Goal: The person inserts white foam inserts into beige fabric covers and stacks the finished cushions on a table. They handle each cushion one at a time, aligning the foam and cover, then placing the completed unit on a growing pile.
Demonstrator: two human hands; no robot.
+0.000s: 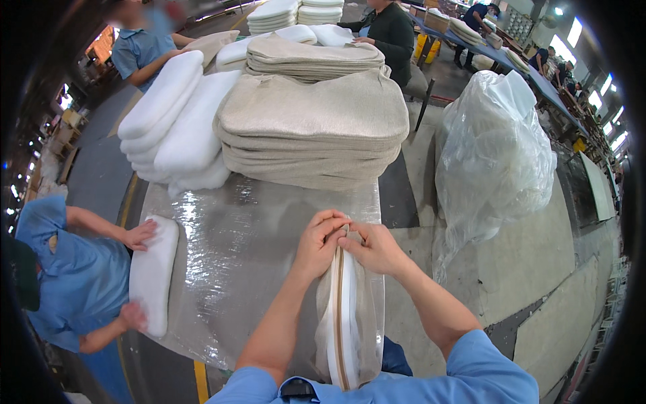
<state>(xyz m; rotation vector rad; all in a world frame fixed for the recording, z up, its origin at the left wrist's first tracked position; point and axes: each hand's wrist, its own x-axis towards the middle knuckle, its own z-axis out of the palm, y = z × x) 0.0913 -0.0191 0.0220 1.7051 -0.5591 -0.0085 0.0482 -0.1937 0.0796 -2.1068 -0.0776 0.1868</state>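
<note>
A beige fabric cushion cover (367, 320) stands on its edge in front of me, its long side running away from my body. A brown zipper (340, 296) runs along its upper side, and white padding (350, 323) shows beside it. At the far end of the cover, my left hand (317, 246) pinches the fabric from the left. Opposite it, my right hand (375, 249) grips the same end with thumb and fingers closed. The two hands nearly touch; whether a zipper pull is between the fingers is hidden.
The plastic-covered table (249, 269) bears stacked beige covers (313, 111) and white cushion pads (195, 131) at its far side. On the left a co-worker's hands rest on a white pad (155, 276). A large clear plastic bag (494, 155) stands right of the table. More people work beyond.
</note>
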